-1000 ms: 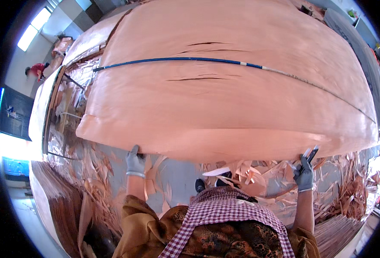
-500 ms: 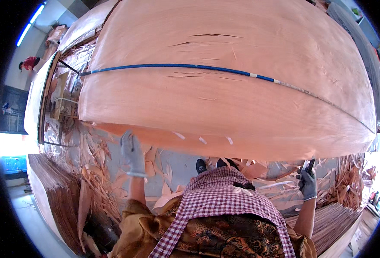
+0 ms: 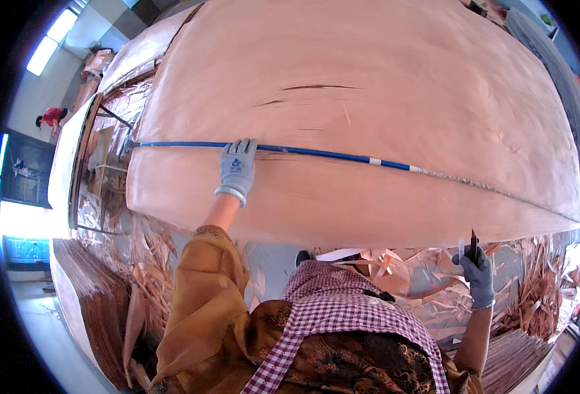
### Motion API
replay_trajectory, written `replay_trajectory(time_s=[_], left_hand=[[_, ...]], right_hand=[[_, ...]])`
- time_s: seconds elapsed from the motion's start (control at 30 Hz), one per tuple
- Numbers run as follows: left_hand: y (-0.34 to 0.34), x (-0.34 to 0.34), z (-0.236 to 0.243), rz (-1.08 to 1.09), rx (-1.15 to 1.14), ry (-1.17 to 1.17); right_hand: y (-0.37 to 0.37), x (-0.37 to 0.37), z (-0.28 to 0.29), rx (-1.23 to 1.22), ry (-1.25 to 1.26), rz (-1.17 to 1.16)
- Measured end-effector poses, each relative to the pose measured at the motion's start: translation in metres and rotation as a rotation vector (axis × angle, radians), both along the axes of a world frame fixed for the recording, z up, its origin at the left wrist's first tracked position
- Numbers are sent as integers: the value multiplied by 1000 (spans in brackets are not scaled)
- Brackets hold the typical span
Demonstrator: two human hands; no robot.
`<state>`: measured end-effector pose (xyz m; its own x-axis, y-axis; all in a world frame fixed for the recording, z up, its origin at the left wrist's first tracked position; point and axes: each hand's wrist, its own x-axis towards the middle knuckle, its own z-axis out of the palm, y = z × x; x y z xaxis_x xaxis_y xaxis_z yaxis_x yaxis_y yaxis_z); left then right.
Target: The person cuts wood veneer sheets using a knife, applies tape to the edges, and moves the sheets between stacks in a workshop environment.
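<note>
A broad pale pinkish veneer sheet (image 3: 369, 65) fills the middle, with dark splits across it. A long blue rod (image 3: 323, 153), banded white and speckled grey toward the right, lies across the sheet. My left hand (image 3: 237, 164), in a grey glove, reaches over the sheet with its fingers closed on the rod, left of centre. My right hand (image 3: 475, 270), also gloved, is at the sheet's near edge on the right, closed round a dark knife-like tool (image 3: 474, 241) with a light piece beside it.
A metal-framed stand (image 3: 80, 164) is at the left. Veneer scraps (image 3: 395, 274) litter the floor around my feet. Stacks of sheets (image 3: 93, 308) stand at lower left and lower right. A person in red (image 3: 52, 118) bends at the far left. A grey-covered stack (image 3: 533, 39) borders the right.
My left hand has moved forward from the sheet's near edge onto the rod. The rod sits lower in view. My right hand stays near the edge with the tool.
</note>
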<state>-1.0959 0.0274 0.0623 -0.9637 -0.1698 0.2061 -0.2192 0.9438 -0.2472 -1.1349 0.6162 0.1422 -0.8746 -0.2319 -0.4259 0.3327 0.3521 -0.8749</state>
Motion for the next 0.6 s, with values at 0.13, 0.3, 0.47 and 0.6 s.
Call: replay_trajectory(time_s=[0.13,0.3,0.47,0.6], left_hand=[[-5,-18,11,-32,-13,-176],[-37,-43,17,-92,-134,-179],[-124,-106,39,-3,0,76],[-116,-114,38,-326,105,228]], right_hand=[[-25,-23,8,59,-26,43],[-68,-15,0,-9,-40,26],[-119,-8,-11,-36,-65,5],[-163,-4,-9,82,-114,19]])
